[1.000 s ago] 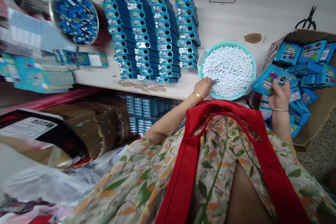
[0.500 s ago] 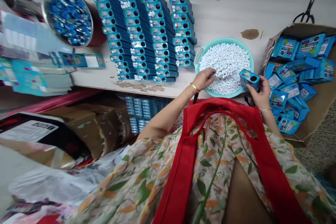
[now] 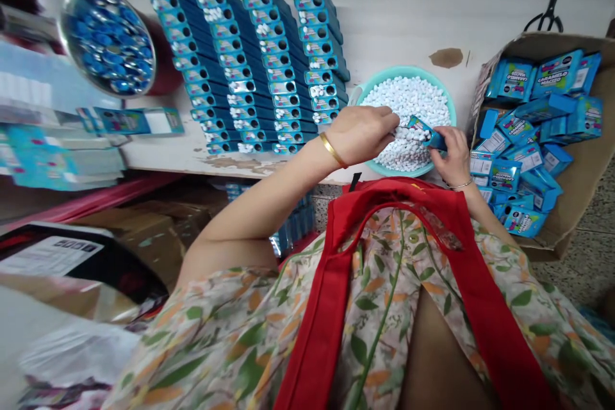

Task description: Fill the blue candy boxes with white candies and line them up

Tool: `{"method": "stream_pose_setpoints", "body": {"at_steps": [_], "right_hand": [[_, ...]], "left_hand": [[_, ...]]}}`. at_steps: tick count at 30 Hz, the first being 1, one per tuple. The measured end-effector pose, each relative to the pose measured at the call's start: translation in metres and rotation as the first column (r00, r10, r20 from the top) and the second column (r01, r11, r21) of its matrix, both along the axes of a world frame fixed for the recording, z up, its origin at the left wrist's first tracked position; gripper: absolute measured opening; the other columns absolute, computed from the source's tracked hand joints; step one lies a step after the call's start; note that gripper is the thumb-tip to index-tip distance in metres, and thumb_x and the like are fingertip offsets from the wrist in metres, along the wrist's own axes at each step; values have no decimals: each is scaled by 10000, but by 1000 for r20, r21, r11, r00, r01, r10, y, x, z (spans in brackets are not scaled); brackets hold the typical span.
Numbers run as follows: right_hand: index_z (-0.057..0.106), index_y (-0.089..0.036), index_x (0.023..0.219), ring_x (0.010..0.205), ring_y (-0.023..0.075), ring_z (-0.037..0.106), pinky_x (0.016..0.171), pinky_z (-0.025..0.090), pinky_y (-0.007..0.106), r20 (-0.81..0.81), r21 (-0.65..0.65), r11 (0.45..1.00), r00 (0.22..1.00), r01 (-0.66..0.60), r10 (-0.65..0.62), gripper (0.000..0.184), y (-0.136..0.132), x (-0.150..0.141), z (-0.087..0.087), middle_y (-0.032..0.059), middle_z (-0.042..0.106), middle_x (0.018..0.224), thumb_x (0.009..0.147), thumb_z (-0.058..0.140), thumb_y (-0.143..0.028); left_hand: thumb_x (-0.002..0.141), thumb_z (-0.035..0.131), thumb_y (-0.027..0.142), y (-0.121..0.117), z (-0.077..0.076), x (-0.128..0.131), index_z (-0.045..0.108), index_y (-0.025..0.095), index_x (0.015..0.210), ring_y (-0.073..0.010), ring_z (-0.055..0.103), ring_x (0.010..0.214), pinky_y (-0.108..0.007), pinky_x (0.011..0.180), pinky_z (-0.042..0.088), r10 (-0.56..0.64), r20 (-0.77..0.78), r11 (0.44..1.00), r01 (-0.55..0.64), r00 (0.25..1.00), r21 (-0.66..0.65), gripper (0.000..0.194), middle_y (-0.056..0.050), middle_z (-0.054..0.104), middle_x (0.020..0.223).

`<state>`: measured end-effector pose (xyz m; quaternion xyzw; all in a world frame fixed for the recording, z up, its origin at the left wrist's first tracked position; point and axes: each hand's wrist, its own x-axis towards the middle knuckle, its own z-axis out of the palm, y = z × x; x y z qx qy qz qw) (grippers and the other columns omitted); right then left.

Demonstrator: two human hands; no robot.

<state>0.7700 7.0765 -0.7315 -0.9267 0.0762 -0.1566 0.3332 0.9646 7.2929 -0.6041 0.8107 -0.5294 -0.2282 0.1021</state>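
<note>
My right hand (image 3: 452, 152) grips a small blue box (image 3: 435, 139) printed with coloured lettering, tilted over the right side of a turquoise bowl (image 3: 361, 91). White candies (image 3: 408, 95) fill the bowl, and several show at the box's near end. Over the bowl's left part, my left hand (image 3: 365, 133) has its fingers curled together, pointing at the box a short distance away. Its fingertips are partly hidden, and what they hold, if anything, cannot be made out.
Left of the bowl stand several rows of blue boxes (image 3: 283, 72) with round holes, some with candies on top. A carton (image 3: 589, 176) of blue boxes is at right, scissors (image 3: 548, 13) behind it. A metal pot (image 3: 152, 64) holds blue-and-silver pieces.
My left hand has risen from the candies and come nearer the box. The right hand has moved left, tilting the box over the bowl. The whole view has shifted slightly.
</note>
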Motion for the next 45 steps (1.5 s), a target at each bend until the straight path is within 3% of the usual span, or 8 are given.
{"method": "stream_pose_setpoints", "body": {"at_steps": [6, 9, 13, 19, 25, 31, 37, 45], "right_hand": [[637, -259, 1377, 1189, 339, 704, 1066, 612, 578, -25, 2, 1000, 1000, -13, 13, 426, 5, 3, -2, 130, 761, 1256, 956, 584, -300], [632, -258, 1381, 1212, 344, 700, 1088, 603, 587, -42, 18, 1000, 999, -3, 4, 424, 5, 3, -4, 137, 757, 1276, 965, 585, -318], [643, -270, 1359, 1232, 344, 698, 1110, 599, 607, -44, 63, 996, 997, 61, -58, 385, -3, 0, -6, 130, 743, 1286, 1008, 596, -422], [658, -275, 1328, 1187, 335, 716, 1094, 622, 639, -30, 111, 965, 972, 237, -235, 457, -19, -8, -7, 113, 728, 1235, 1001, 658, -594], [648, -261, 1335, 1162, 310, 730, 1076, 641, 619, 0, 146, 943, 953, 301, -304, 505, -24, -14, -17, 94, 729, 1228, 972, 724, -604], [640, -256, 1348, 1187, 325, 718, 1101, 619, 645, -9, 160, 938, 950, 309, -312, 514, -26, -18, -19, 110, 728, 1261, 947, 736, -563], [643, -276, 1353, 1264, 363, 682, 1175, 565, 673, -87, 87, 977, 979, 194, -186, 423, -20, -11, -5, 131, 723, 1305, 971, 626, -457], [629, -279, 1397, 1277, 359, 689, 1164, 579, 638, -72, 27, 999, 997, 24, -22, 454, -2, 4, -3, 128, 750, 1333, 949, 575, -322]], "left_hand": [[1115, 442, 143, -21, 55, -25, 757, 164, 1206, -246, 749, 1014, -339, 844, 546, -26, 128, 989, 6, 992, 149, 329, -119, 750, 1058], [1120, 424, 132, -13, 54, -26, 747, 175, 1177, -254, 737, 1010, -346, 807, 539, 2, 145, 991, -22, 989, 134, 331, -128, 757, 1099], [1079, 548, 244, 32, -12, -4, 720, 223, 1193, -288, 711, 1051, -387, 862, 545, 239, 120, 971, -235, 964, -45, 207, -116, 745, 1132], [952, 627, 193, 55, -152, 2, 715, 219, 1069, -358, 707, 1109, -432, 908, 543, 408, -66, 911, -402, 910, 91, 149, -162, 752, 1130], [997, 576, 174, -9, -194, -31, 701, 182, 1268, -344, 683, 1290, -465, 1126, 519, 437, -307, 896, -439, 845, 65, 299, -198, 744, 1387], [978, 625, 266, 14, -170, -19, 698, 171, 1224, -285, 708, 1125, -403, 1037, 550, 365, -429, 909, -415, 826, -26, 273, -151, 780, 1242], [1018, 623, 338, 33, -90, 1, 709, 185, 1258, -267, 716, 1068, -397, 980, 561, 160, -329, 945, -241, 931, -223, 297, -114, 769, 1178], [1028, 650, 323, -1, -9, 1, 733, 232, 1149, -336, 714, 1103, -478, 975, 564, 79, -140, 989, -95, 987, -116, 173, -90, 706, 1061]]}}
